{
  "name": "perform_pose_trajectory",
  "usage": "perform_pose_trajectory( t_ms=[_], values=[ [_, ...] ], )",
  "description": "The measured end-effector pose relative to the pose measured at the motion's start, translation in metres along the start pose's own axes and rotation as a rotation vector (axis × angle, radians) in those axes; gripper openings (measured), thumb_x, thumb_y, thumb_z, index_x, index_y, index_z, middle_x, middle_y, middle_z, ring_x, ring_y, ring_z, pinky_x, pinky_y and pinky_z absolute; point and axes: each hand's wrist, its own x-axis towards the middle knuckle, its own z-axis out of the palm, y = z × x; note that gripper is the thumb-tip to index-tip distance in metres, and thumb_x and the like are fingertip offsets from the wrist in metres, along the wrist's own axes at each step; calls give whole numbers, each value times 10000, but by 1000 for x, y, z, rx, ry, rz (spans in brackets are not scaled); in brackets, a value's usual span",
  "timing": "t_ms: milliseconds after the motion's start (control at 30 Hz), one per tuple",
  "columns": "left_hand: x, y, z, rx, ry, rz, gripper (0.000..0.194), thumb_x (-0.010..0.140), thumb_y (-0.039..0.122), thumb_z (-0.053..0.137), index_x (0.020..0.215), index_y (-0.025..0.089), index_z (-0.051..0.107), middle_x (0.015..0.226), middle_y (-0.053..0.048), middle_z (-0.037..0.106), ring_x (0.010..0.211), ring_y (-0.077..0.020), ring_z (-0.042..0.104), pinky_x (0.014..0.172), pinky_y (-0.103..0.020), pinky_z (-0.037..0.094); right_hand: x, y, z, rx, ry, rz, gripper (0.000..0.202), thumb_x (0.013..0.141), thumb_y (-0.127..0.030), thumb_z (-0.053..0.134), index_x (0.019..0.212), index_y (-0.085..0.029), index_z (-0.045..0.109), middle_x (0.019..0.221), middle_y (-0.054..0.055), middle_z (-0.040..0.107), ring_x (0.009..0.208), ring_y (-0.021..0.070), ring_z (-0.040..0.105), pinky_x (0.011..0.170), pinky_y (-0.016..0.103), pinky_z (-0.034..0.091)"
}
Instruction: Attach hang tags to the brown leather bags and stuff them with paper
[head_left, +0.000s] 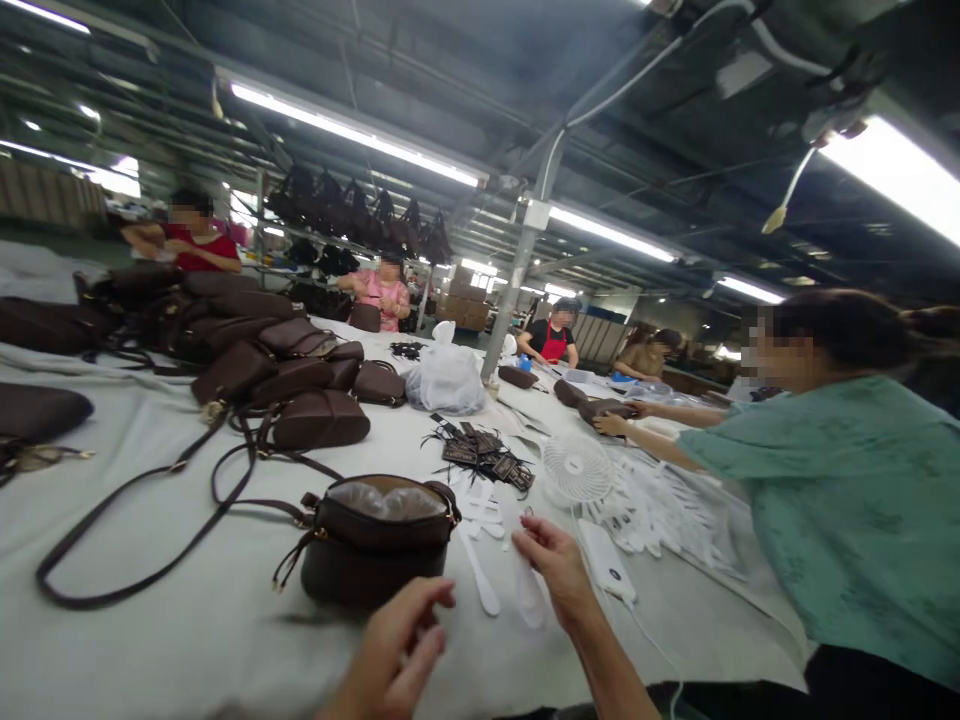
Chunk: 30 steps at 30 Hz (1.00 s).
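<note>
One strip (529, 602), perhaps in right hand (553, 562)

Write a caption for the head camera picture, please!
Left hand near an open brown bag, right hand at a white strip, with a fan beyond.

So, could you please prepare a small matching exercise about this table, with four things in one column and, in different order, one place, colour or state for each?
Column one:
1. Open handbag
2. Tags
3. Fan
4. Left hand

Column two:
A. White and round at the front
B. Fingers and thumb apart, at the near side of a dark bag
C. Dark brown, with see-through filling showing at the top
D. Black, lying in a loose heap

Right pairs: 1-C, 2-D, 3-A, 4-B
</note>
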Motion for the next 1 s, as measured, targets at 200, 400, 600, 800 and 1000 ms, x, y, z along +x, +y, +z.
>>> perform_pose_trajectory(
  t_ms=[200, 400, 600, 800, 1000],
  values=[
    [85, -3, 91, -56, -35, -195, 204, 798, 361, 564, 835, 163, 593, 798, -34, 635, 719, -164, 556, 654, -250, 420, -13, -3, 15, 54, 14, 20, 435, 491, -440, 833, 769, -148, 672, 540, -31, 616, 508, 123, 539, 500, 231, 421],
    [132, -30, 107, -26, 14, -461, 186, 849, 288, 482, 774, 138, 562, 626, -30, 575, 564, -164, 574, 548, -245, 411, -9, 10, -15, 56, 205, 58, 429, 463, -477, 823, 673, -154, 634, 515, -36, 592, 470, 94, 490, 408, 194, 354],
    [132, -27, 100, 19, 83, -466, 525, 824, 382, 552, 1259, 110, 443, 1282, -231, 543, 1093, -301, 588, 798, -337, 480, -29, 3, -29, 232, 321, 34, 485, 548, -549, 775, 764, -200, 517, 738, -3, 680, 444, 54, 459, 334, 157, 232],
    [71, -14, 73, -541, -245, -510, 698, 801, 742, 345, 1088, 142, 557, 894, -111, 661, 634, -164, 597, 532, -250, 390, -68, -10, -3, 378, 256, -14, 402, 596, -451, 817, 762, -182, 569, 784, 46, 717, 707, 182, 690, 402, 172, 377],
    [32, 6, 35, -901, -171, -458, 548, 652, 643, 662, 824, 131, 568, 661, -11, 588, 449, -71, 467, 401, -195, 252, -108, 6, 17, 167, 4, -69, 307, 664, -457, 779, 720, -172, 682, 742, 70, 711, 605, 174, 640, 485, 251, 496]
  ],
)
